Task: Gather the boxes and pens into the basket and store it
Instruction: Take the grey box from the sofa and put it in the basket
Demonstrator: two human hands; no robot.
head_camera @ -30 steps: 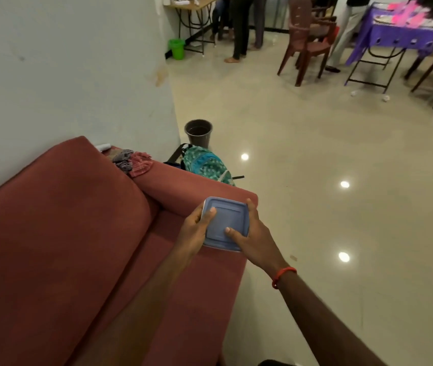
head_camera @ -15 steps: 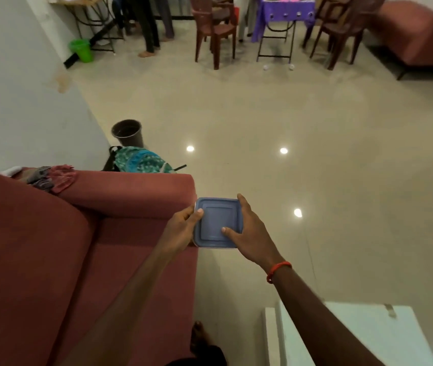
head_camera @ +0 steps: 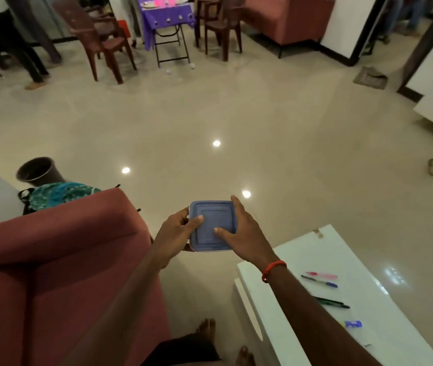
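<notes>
dim indoor light | ceiling-lamp glare spots on floor (head_camera: 216,143) | soft blur | wide-angle edge bending

One view only: wide-angle head cam, faces forward and down, close above the blue box (head_camera: 211,225) at centre, sofa (head_camera: 51,260) lower left, white table (head_camera: 384,299) lower right, chairs (head_camera: 99,40) far off along the top.
</notes>
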